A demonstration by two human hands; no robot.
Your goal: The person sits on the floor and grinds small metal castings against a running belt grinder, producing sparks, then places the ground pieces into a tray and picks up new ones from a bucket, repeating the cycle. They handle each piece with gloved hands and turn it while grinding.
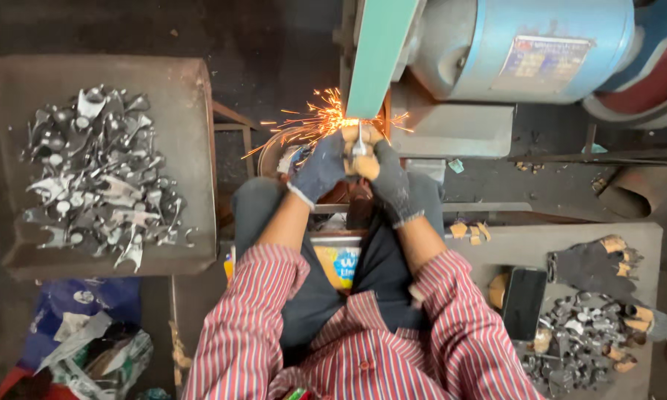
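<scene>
- A tray [192,96] on the left carries a heap of bright metal parts [104,174]; below it lie crumpled bags [89,341].
- On the right, a desk [644,237] bears a smaller pile of parts [581,341], a black phone [524,302] and a spare glove [592,265].
- At the far side stands a grinder with a blue motor [518,44] and a green belt [381,55]; nothing stands between the hands and the belt.
- 1 small metal part [359,142] sits in the middle, long axis near to far, its far tip against the belt where sparks [315,122] fly left.
- The left hand [320,172] and right hand [389,181], both gloved, meet around the part; its near end sits between them.
- Fingers of both hands are clamped together on the part.
</scene>
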